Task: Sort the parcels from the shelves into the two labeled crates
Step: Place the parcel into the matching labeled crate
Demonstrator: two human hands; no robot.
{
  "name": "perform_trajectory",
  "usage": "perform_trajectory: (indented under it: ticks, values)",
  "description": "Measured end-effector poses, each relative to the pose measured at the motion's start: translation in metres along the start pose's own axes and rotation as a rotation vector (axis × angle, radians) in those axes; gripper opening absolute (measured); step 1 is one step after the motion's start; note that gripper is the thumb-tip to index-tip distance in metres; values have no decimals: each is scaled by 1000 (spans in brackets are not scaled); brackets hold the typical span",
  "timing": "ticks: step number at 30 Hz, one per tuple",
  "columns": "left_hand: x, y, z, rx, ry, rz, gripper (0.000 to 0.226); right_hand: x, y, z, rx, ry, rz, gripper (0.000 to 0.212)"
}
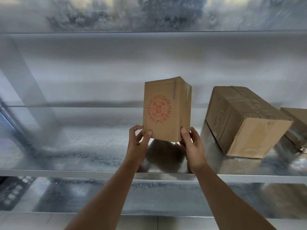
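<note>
A small cardboard parcel (pixel 166 108) with a red round print reading "THE DELICIOUS MOMENT" stands upright, held just above the metal shelf (pixel 83 151). My left hand (pixel 138 143) grips its lower left corner, thumb on the front face. My right hand (pixel 192 145) grips the lower right corner, thumb on the front edge. A larger taped cardboard parcel (pixel 245 122) lies on the same shelf to the right. Part of another parcel (pixel 297 125) shows at the right edge. No crates are in view.
Another shelf board (pixel 149 14) runs overhead, and a lower shelf (pixel 116 196) lies beneath the front edge. A metal upright (pixel 28 83) slants at the left. The shelf's left half holds nothing.
</note>
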State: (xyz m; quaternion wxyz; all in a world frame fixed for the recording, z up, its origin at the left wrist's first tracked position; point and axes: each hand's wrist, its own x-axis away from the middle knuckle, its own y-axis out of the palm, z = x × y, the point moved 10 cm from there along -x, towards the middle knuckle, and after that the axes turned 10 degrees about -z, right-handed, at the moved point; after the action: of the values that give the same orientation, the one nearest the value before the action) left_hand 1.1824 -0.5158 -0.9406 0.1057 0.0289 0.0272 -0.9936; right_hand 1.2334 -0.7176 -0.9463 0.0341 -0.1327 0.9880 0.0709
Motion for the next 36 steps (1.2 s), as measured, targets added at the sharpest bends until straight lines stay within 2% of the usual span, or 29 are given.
perform_trajectory:
  ticks: [2,5,9,11,13,16,29,36]
  values:
    - [-3,0,1,-78,46,-6,30,0,-2,-3,31,-31,5,88]
    - [-9,1,-5,-231,26,-8,45,-1,-3,-2,20,-40,5,80]
    - [-10,9,-10,-394,-44,-42,94,-1,3,-1,1,-57,-34,68]
    - [-10,14,-13,-443,-58,-77,102,-1,2,-1,21,-70,-36,54]
    - [-11,15,-15,-434,-59,-97,97,-2,1,-2,45,-81,-34,48]
    - [-11,16,-16,-402,-53,-118,87,-2,0,-5,57,-83,-32,50]
    - [-12,18,-15,-322,-39,-147,89,-1,0,-5,64,-64,-14,62]
    - [-7,15,-7,-258,7,-137,78,-1,-3,-5,7,-40,21,34]
